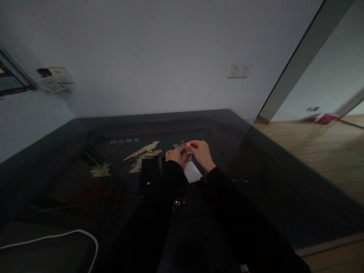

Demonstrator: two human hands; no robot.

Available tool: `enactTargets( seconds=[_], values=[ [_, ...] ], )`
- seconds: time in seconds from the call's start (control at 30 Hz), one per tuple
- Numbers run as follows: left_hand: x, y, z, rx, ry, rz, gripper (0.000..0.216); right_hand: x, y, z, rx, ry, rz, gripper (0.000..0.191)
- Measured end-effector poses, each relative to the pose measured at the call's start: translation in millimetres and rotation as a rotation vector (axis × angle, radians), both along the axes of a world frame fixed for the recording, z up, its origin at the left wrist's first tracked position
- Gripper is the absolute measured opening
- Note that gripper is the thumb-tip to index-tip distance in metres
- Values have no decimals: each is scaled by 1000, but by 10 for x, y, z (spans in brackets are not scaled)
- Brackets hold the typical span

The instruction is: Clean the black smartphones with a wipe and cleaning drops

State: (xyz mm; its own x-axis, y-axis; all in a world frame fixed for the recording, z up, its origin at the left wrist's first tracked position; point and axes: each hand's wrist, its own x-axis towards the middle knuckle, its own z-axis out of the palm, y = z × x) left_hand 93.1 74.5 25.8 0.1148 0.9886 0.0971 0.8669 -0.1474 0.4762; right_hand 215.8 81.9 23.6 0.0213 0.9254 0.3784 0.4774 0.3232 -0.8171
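Note:
Over the dark tabletop, my left hand [175,156] is closed around a small clear container [188,155], mostly covered by the fingers. Thumb and forefinger of my right hand [201,152] are pinched together just above it, at a tiny whitish thing too small to name. Below both hands lies a white piece of paper or cloth [192,173]. A flat black item with a pale round dot [149,172] rests left of my left forearm. Near that forearm shows a small metal fitting [178,203] on something dark.
The glossy black table [244,159] carries a bird-and-flower picture [143,149]. A white cable [68,233] curves across the near left. Behind stands a pale wall with a socket [239,71]; more sockets [58,79] are at left. A red box [327,118] sits on the wooden floor.

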Motion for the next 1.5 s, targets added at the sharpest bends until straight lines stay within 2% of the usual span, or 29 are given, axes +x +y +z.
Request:
enactTargets(
  seconds=[0.33, 0.5, 0.63, 0.73, 0.83, 0.93, 1.03, 1.13, 1.23, 1.37, 1.5],
  values=[
    [4, -18, 49, -8, 22, -12, 32, 38, -2, 84, 0, -49, 74, 15],
    [5, -49, 79, -17, 31, -22, 32, 59, 53, 70, -36, -46, 125, 22],
    [-1, -43, 71, -22, 29, -13, 32, 50, 53, 35, -46, -36, 71, 30],
    [-2, -36, 58, -16, 24, -18, 33, 45, 38, 25, -39, -37, -7, 22],
    [-2, -37, 55, -8, 23, -23, 33, 44, 33, 49, -50, -35, 30, 9],
    [5, -42, 59, -7, 27, -26, 32, 41, 33, 77, -66, -32, 73, 14],
    [14, -44, 64, -8, 33, -23, 33, 28, 23, 74, -54, -34, 7, 22],
    [18, -43, 65, -8, 44, -21, 32, 14, 9, 60, -40, -44, -57, 17],
    [17, -45, 68, -5, 55, -21, 32, 10, 8, 65, -36, -41, -43, 9],
    [14, -46, 68, -9, 65, -30, 31, 5, 16, 76, -42, -22, 31, 12],
    [10, -36, 58, -12, 71, -27, 32, -22, -4, 72, -17, -18, -23, 10]
  ],
)
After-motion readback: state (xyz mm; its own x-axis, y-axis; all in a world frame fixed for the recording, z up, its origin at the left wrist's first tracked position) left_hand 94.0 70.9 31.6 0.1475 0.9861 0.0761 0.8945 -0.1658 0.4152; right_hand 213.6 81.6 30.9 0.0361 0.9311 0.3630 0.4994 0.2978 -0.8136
